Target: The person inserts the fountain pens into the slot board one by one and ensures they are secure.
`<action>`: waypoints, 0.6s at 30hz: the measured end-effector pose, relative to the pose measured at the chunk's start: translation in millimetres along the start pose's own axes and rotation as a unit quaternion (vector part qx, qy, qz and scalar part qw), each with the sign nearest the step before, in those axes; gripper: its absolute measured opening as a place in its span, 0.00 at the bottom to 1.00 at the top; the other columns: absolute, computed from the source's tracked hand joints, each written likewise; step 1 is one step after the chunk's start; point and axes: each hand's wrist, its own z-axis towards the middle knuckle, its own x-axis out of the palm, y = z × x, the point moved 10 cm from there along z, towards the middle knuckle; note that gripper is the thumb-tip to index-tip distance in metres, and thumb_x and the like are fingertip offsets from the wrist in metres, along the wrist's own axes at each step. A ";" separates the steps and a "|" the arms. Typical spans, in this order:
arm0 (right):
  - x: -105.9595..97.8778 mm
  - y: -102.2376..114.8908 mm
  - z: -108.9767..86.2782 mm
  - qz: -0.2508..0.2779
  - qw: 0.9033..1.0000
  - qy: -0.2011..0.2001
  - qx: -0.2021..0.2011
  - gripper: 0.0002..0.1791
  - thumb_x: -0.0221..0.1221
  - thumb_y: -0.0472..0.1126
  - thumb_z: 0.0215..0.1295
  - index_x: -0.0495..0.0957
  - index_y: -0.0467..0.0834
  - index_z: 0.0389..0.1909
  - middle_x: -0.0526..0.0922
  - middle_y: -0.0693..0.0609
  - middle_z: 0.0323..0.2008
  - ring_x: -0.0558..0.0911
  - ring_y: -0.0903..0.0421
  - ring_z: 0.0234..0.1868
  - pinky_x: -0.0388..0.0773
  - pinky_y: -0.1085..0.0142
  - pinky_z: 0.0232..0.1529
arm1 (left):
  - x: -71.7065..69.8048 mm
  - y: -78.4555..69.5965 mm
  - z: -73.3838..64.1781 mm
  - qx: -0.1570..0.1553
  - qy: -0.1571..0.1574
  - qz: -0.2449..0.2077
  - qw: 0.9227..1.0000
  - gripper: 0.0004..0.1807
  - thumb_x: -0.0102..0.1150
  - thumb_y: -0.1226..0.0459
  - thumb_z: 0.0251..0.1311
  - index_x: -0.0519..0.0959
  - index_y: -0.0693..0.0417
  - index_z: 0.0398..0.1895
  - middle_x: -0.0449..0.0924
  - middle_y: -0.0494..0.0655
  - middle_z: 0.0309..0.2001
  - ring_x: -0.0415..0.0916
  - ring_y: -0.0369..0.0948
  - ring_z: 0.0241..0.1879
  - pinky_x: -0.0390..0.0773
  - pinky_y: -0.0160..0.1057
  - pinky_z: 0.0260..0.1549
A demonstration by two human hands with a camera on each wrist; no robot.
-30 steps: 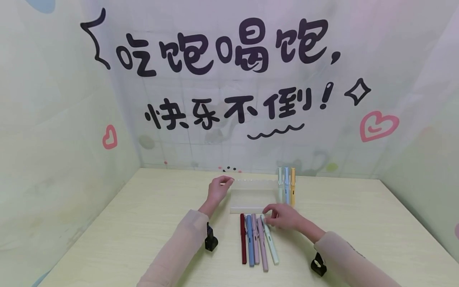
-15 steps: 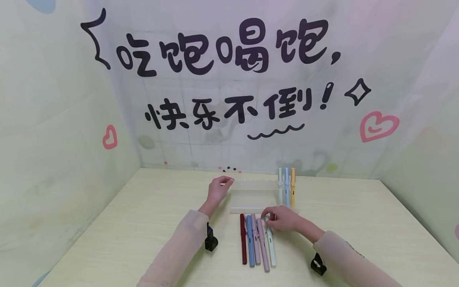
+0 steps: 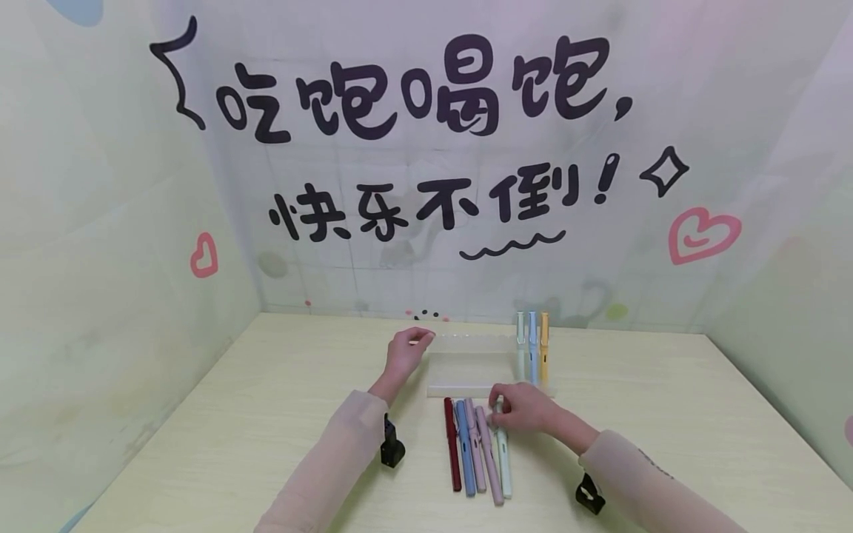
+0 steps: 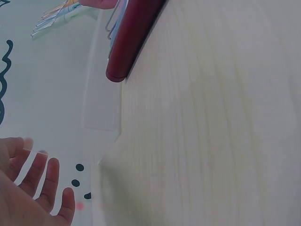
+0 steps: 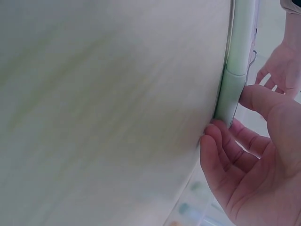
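My left hand [image 3: 406,354] pinches the upper left corner of a clear plastic pen rack [image 3: 460,390] between thumb and index finger; its other fingers spread loosely in the left wrist view. My right hand [image 3: 526,407] holds the capped end of a pale green pen [image 3: 505,470], thumb on one side and fingers curled at the tip, as the right wrist view shows. Left of that pen lie a dark red pen [image 3: 452,444], a blue pen [image 3: 466,451] and two light purple pens, one [image 3: 475,448] beside the other [image 3: 490,463]. All five lie side by side before the rack.
At the rack's right end stand a light green pen [image 3: 520,329], a light blue pen [image 3: 533,340] and a yellow pen [image 3: 545,340]. The pale wooden table [image 3: 266,414] reaches back to a printed cloth wall [image 3: 373,289]. Black mounts hang at both wrists.
The pale green pen has swung from a slant to nearly parallel with the others. The row has shifted slightly, the dark red pen now tilting a little. My left hand stays put.
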 end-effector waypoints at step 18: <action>-4.0 -5.1 -1.6 0.025 0.999 -0.023 0.034 0.12 0.62 0.36 0.49 0.74 0.39 0.35 0.70 0.58 0.15 0.67 0.63 0.16 0.65 0.70 0.16 | -0.2 0.2 -1.5 -0.007 0.001 -0.007 1.000 0.10 0.54 0.61 0.58 0.79 0.57 0.38 0.77 0.48 0.36 0.73 0.44 0.39 0.74 0.38 0.33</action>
